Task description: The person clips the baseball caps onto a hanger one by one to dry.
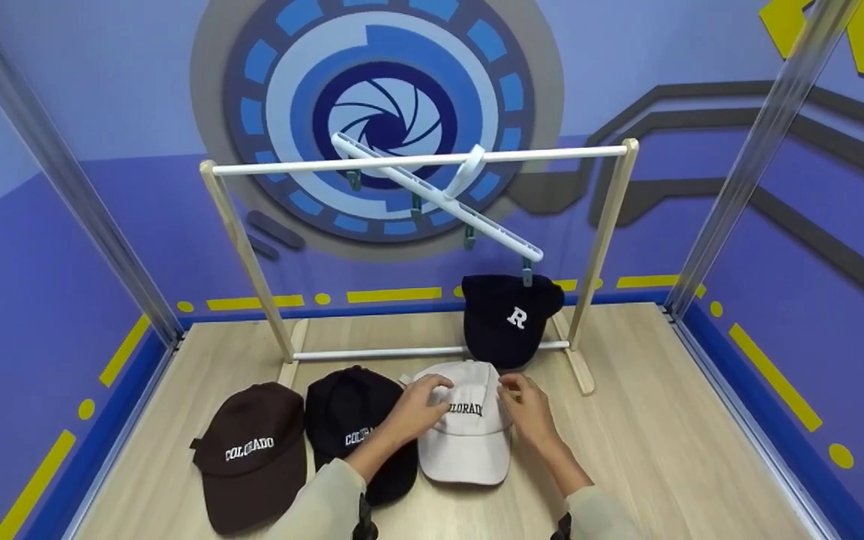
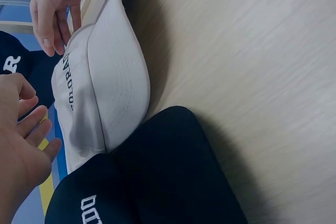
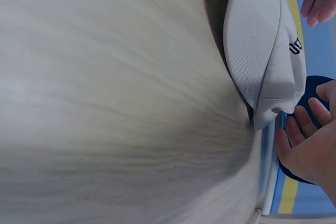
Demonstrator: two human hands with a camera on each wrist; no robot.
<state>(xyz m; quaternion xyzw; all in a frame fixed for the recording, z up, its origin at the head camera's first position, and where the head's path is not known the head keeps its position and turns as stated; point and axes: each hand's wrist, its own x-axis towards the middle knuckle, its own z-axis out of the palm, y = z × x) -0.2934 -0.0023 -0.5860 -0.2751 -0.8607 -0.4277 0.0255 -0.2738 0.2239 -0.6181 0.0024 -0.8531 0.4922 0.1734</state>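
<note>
On pale wood-grain tabletop (image 1: 664,450): cream fabric baseball cap (image 1: 464,457), brim toward person. Left hand (image 1: 415,411) above it, right hand (image 1: 528,409) just beside; both hands' fingers loosely bent, contact unclear from here. Leftward, black cap (image 1: 338,420), dark-brown cap (image 1: 252,480). Behind, dark R-lettered cap (image 1: 493,322) clipped to white plastic hanger (image 1: 503,235) on wooden-post rack (image 1: 603,244).

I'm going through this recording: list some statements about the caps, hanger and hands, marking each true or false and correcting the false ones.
1. The white hanger is hooked over the white upper bar. True.
2. The R cap is clipped to the hanger's end. True.
3. Only two caps lie on the table. False: the table bears three, a brown cap, a black cap and a pale cap.
4. The left hand and right hand are at the pale cap. True.
5. The brown cap lies in the middle of the three. False: the black cap does.
</note>
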